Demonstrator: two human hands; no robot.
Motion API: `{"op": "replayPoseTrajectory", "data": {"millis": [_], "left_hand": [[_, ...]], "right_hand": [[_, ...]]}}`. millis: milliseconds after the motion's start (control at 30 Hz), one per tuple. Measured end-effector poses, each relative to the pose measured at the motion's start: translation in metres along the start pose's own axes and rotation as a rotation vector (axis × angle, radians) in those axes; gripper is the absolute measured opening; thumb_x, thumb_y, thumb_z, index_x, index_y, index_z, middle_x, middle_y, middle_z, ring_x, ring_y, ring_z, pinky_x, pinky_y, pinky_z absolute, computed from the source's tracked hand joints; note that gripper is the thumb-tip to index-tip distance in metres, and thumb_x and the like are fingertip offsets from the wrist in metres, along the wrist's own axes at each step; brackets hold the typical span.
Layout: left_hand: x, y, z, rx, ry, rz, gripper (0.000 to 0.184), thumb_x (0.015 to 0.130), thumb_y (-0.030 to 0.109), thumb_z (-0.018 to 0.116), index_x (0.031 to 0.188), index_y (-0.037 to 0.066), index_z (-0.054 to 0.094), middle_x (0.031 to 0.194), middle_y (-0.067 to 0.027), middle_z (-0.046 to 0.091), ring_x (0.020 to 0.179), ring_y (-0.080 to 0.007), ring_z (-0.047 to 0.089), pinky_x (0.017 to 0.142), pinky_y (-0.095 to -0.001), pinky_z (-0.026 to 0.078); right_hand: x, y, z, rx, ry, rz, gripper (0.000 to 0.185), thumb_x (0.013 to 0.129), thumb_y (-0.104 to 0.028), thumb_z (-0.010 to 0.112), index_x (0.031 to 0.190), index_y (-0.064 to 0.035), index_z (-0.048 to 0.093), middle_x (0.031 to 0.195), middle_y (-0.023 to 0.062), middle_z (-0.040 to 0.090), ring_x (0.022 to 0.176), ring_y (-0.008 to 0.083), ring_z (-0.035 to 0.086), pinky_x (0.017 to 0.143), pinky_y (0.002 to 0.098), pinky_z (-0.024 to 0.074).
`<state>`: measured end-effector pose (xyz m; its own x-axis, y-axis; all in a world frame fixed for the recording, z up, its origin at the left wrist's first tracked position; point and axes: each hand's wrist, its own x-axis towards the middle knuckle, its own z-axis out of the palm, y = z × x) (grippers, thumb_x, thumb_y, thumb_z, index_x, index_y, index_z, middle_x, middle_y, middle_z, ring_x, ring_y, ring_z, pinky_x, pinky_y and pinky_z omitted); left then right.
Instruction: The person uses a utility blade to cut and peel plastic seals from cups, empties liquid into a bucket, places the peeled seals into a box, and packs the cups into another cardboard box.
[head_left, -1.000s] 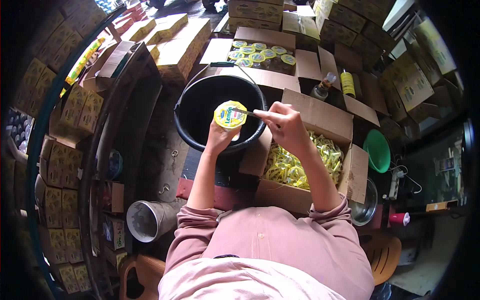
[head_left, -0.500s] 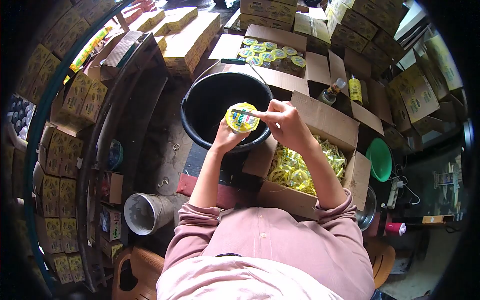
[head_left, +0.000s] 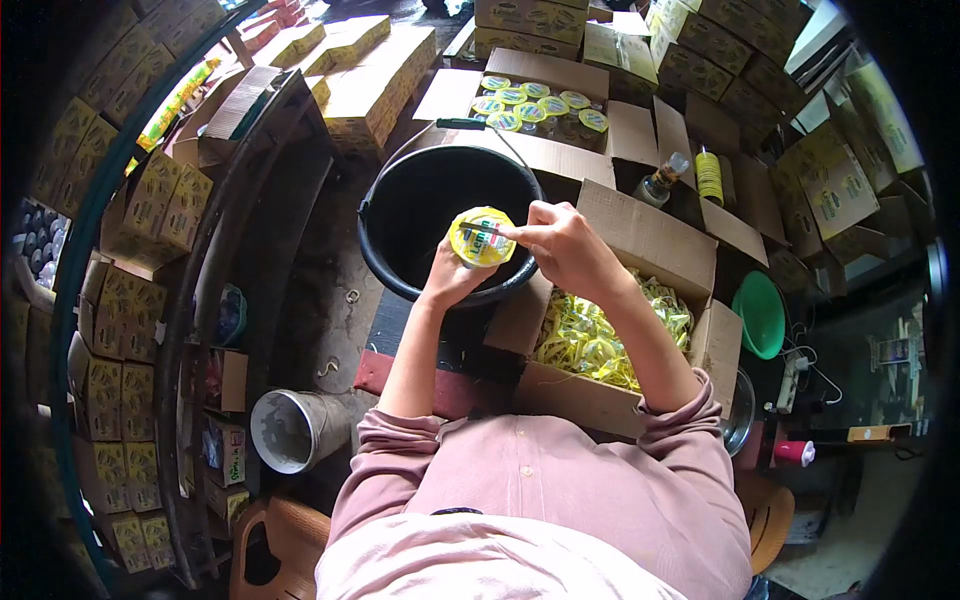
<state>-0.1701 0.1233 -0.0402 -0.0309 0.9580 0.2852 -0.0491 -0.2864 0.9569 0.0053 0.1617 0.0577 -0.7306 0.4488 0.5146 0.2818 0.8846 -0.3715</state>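
Cartons [head_left: 530,14] stand beyond the bucket [head_left: 420,190], over whose near rim my left hand [head_left: 458,274] grips a cup [head_left: 480,246], my right hand [head_left: 575,252] a tool [head_left: 484,229] across its lid [head_left: 484,214]: apparently lid work, next requiring steadiness.

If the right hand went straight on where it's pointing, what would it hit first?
Probably the lemon cup in the left hand; the thin tool in the right hand overlaps it, though contact is unclear.

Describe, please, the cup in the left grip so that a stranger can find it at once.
Start at the large black bucket near the picture's centre. Over its opening, the left grip holds one cup with a yellow-bordered top. Unlike the similar cups grouped in the open carton beyond, it has a thin tool over its top.
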Motion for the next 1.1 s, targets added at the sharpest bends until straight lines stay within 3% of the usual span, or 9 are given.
{"op": "replayPoseTrajectory", "data": {"millis": [400,600,733,833,900,1100], "left_hand": [[0.001,-0.002,0.002,0.080,0.084,0.039,0.052,0.067,0.006,0.070,0.113,0.003,0.046,0.101,-0.0074,0.058,0.094,-0.0150,0.056,0.085,-0.0279,0.044],[0.001,-0.018,-0.002,0.088,0.127,0.074,0.056,0.068,0.003,0.069,0.115,0.005,0.039,0.105,-0.0082,0.054,0.097,-0.0154,0.054,0.086,-0.0275,0.043],[0.002,-0.012,0.001,0.070,0.164,0.113,0.059,0.067,0.003,0.071,0.115,0.006,0.035,0.105,-0.0088,0.054,0.098,-0.0159,0.054,0.087,-0.0282,0.043],[0.003,-0.009,0.004,0.133,0.219,0.113,0.062,0.064,0.004,0.075,0.111,0.007,0.035,0.104,-0.0090,0.054,0.096,-0.0156,0.055,0.085,-0.0280,0.045],[0.002,-0.007,0.004,0.164,0.254,0.102,0.063,0.062,0.005,0.077,0.109,0.007,0.035,0.102,-0.0090,0.055,0.094,-0.0153,0.055,0.082,-0.0277,0.046],[0.004,-0.014,0.002,0.140,0.262,0.119,0.065,0.060,0.007,0.079,0.108,0.008,0.035,0.098,-0.0089,0.057,0.090,-0.0149,0.057,0.078,-0.0277,0.048]], "right_hand": [[-0.018,0.016,-0.038,-0.050,-0.111,0.028,0.025,0.070,0.003,0.057,0.089,-0.0094,0.068,0.070,0.0118,0.054,0.064,0.0276,0.055,0.063,0.0355,0.0450],[-0.024,0.019,-0.047,0.055,0.022,0.200,0.023,0.072,0.004,0.059,0.089,-0.0068,0.068,0.067,0.0108,0.053,0.059,0.0231,0.053,0.056,0.0315,0.0429],[-0.019,0.013,-0.028,0.122,0.256,0.372,0.021,0.073,0.003,0.060,0.092,-0.0038,0.066,0.065,0.0106,0.052,0.055,0.0185,0.052,0.052,0.0292,0.0412],[-0.012,-0.002,-0.003,0.122,0.328,0.411,0.021,0.072,0.003,0.061,0.092,-0.0038,0.066,0.065,0.0108,0.052,0.054,0.0197,0.052,0.051,0.0301,0.0412],[-0.010,-0.010,0.013,0.146,0.347,0.377,0.020,0.072,0.003,0.060,0.090,-0.0031,0.066,0.067,0.0136,0.054,0.056,0.0261,0.055,0.052,0.0336,0.0420],[-0.005,-0.023,0.032,0.090,0.245,0.364,0.021,0.072,0.000,0.057,0.092,-0.0028,0.065,0.070,0.0140,0.053,0.062,0.0291,0.055,0.060,0.0372,0.0437]]}}
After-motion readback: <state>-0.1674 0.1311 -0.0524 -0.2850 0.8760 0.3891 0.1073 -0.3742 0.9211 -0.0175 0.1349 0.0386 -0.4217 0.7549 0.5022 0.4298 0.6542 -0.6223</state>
